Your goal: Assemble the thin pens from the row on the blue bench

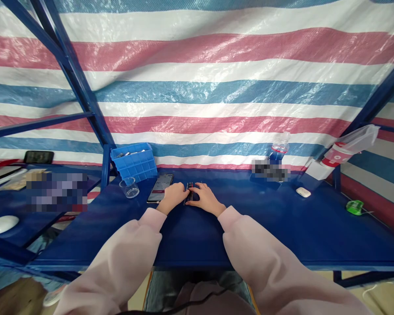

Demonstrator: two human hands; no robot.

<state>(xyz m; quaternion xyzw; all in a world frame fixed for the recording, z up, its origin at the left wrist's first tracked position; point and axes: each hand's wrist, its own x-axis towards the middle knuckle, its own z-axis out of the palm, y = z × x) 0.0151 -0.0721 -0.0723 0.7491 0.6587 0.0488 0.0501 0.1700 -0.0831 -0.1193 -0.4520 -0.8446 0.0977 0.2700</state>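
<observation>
My left hand [175,194] and my right hand [204,199] meet at the middle of the blue table. Between them is a small bundle of slim, dark, pen-like sticks [190,190] with touches of red and white. Its exact kind is too small to make out. My left fingers are curled against the bundle's left side. On the other side, my right thumb and fingers close around its edge. Just left of my left hand lies a phone [160,188] with its screen lit. Parts of the sticks are hidden by my fingers.
A clear plastic cup [129,188] stands left of the phone, before a blue compartment bin [134,162]. Farther right are a bottle [278,148], a white case [303,192], a red-and-white cup [337,155] and a green packet [354,207]. Blue frame posts [82,87] flank the table.
</observation>
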